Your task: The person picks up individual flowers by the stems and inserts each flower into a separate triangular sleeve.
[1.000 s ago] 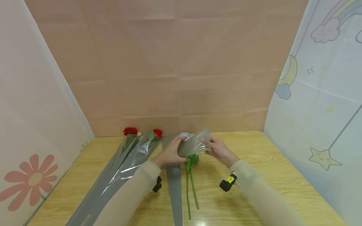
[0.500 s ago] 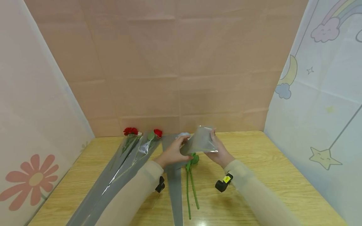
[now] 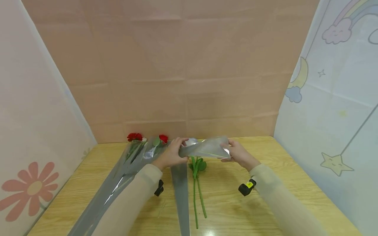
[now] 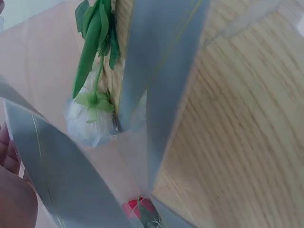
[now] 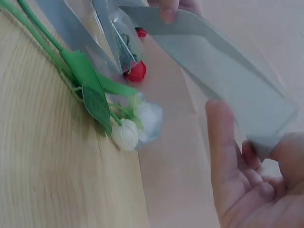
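Between my hands, a grey see-through flower sleeve [image 3: 203, 148] is stretched sideways above the table. My left hand [image 3: 171, 154] grips its left end, thumb below and fingers above. At the other end my right hand [image 3: 240, 153] pinches the sleeve's corner between thumb and fingers; in the right wrist view the index finger [image 5: 221, 128] stands out straight. Under the sleeve lie artificial flowers with green stems [image 3: 195, 196] and leaves. Their white blooms [image 5: 137, 124] point toward the back wall and are mostly covered by the sleeve in the head view.
To the left lie two red flowers, a carnation [image 3: 134, 137] and a rose [image 3: 163, 138], in long grey sleeves [image 3: 109, 193]. A flat grey sleeve [image 3: 180, 200] lies just left of the green stems. Cloth walls stand at the back [image 3: 189, 65] and both sides.
My hands have moved apart, the right one to the right and the left one slightly left. The sleeve between them has gone from bent to drawn out lengthwise. The flowers stay put.
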Tool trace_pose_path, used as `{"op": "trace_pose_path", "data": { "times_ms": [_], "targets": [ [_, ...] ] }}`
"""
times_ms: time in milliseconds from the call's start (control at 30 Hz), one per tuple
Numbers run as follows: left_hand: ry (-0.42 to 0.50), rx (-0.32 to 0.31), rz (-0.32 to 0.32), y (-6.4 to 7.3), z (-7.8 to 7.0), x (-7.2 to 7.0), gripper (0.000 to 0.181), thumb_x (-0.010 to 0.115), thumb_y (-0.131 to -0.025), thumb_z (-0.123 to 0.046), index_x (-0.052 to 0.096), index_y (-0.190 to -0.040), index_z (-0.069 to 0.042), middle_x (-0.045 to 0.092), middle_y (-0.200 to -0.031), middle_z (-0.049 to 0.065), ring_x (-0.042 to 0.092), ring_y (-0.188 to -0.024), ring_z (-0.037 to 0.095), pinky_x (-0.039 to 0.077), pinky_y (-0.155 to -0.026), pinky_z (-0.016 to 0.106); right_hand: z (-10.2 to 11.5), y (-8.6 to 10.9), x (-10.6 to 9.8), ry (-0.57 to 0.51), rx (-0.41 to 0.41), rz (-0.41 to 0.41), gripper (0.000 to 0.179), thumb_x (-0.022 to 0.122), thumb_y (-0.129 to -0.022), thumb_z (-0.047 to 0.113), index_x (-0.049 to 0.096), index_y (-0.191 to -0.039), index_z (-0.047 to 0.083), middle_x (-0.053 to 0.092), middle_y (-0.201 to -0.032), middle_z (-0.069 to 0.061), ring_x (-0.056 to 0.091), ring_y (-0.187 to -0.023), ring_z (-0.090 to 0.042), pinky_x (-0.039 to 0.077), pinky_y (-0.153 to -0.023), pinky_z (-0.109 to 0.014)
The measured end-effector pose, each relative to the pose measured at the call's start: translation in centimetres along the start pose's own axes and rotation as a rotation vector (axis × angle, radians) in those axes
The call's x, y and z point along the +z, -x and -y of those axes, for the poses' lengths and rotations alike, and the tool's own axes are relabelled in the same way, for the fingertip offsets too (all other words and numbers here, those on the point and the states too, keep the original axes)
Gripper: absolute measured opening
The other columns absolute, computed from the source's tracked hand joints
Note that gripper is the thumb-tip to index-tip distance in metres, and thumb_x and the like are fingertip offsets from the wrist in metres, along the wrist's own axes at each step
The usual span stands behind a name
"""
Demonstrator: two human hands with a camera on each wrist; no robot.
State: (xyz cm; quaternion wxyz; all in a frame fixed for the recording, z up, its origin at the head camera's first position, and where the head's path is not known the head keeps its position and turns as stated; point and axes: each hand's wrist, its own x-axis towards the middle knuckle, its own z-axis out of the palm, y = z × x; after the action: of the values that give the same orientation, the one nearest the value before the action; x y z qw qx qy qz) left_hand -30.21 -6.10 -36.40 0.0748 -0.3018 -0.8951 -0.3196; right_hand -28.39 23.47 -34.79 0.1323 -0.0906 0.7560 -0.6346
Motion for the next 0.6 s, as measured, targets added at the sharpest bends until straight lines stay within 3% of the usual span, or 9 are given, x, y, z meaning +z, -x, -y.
{"op": "trace_pose_path", "data": {
  "times_ms": [200, 300, 433, 500, 600],
  "targets": [
    [0.003, 0.006, 0.072, 0.3, 0.1, 0.4, 0.078, 0.078, -0.076, -0.016, 0.039, -0.143, -0.004, 0.051, -0.116, 0.009, 0.047, -0.112, 0.029, 0.043, -0.093, 0.045, 0.2, 0.0, 0.9, -0.141, 0.041, 0.063, 0.054, 0.044, -0.104, 0.021, 0.026, -0.145, -0.009, 0.061, -0.110, -0.011, 0.069, -0.088, -0.017, 0.057, -0.079, -0.033],
    [0.029, -0.038, 0.137, 0.6, 0.3, 0.8, 0.091, 0.084, -0.073, -0.028, 0.035, -0.146, -0.005, 0.052, -0.122, 0.009, 0.046, -0.115, 0.029, 0.041, -0.097, 0.047, 0.5, -0.1, 1.3, -0.217, 0.003, 0.108, 0.053, 0.046, -0.103, 0.023, 0.029, -0.144, -0.006, 0.061, -0.108, -0.003, 0.067, -0.090, -0.014, 0.056, -0.080, -0.030],
    [0.135, -0.115, 0.242, 1.0, 0.8, 1.0, 0.105, 0.089, -0.067, -0.036, 0.030, -0.149, -0.006, 0.053, -0.125, 0.009, 0.048, -0.111, 0.026, 0.043, -0.096, 0.045, 1.1, -0.1, 1.3, -0.276, -0.067, 0.140, 0.035, 0.047, -0.103, 0.023, 0.042, -0.130, 0.003, 0.063, -0.101, 0.003, 0.067, -0.087, -0.010, 0.056, -0.076, -0.026],
    [0.214, -0.130, 0.277, 1.2, 1.2, 1.0, 0.099, 0.087, -0.070, -0.032, 0.032, -0.147, -0.003, 0.055, -0.120, 0.012, 0.050, -0.105, 0.025, 0.043, -0.093, 0.042, 1.2, 0.1, 1.2, -0.278, -0.093, 0.148, 0.029, 0.047, -0.103, 0.024, 0.045, -0.126, 0.007, 0.065, -0.098, 0.005, 0.066, -0.083, -0.008, 0.056, -0.073, -0.025],
    [0.307, -0.136, 0.308, 1.5, 2.0, 0.8, 0.073, 0.078, -0.083, -0.024, 0.041, -0.140, 0.002, 0.059, -0.109, 0.014, 0.054, -0.096, 0.022, 0.047, -0.085, 0.036, 1.1, 0.2, 0.9, -0.274, -0.113, 0.156, 0.036, 0.046, -0.103, 0.025, 0.043, -0.132, 0.005, 0.065, -0.096, 0.006, 0.065, -0.081, -0.008, 0.055, -0.070, -0.024]
  ]
}}
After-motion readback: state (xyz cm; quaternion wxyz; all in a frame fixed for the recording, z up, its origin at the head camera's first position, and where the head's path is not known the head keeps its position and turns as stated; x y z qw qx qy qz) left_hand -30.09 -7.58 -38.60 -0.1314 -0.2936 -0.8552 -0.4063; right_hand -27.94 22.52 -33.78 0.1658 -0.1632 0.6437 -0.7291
